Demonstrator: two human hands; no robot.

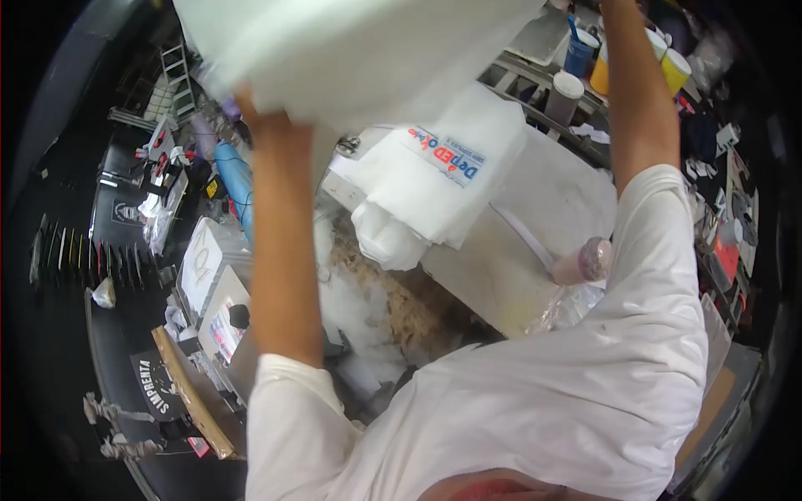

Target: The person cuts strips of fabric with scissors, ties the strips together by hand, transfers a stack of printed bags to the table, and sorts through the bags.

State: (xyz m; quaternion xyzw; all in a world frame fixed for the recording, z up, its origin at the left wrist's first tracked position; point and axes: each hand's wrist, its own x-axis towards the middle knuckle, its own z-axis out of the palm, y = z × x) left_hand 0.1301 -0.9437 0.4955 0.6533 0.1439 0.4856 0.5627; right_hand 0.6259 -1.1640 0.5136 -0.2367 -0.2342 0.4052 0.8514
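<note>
A large white sheet of thin fabric [351, 50], blurred by motion, is raised in front of me across the top of the view. My left hand [271, 113] grips its lower left edge, and the fabric hides the fingers. My right arm [639, 100] reaches up at the right; the hand itself lies beyond the top edge. Below the raised sheet lies a pile of white fabric pieces [493, 159], the uppermost printed in red and blue with "DepED". One bunched fold [384, 238] hangs over the table's near edge.
The pile rests on a pale worktable [484, 280], with a pink-filled jar [583, 261] at its right. Ink tubs, including a blue one [581, 54] and a grey one [565, 98], stand behind on a rack. Boards [200, 392] lean at the left.
</note>
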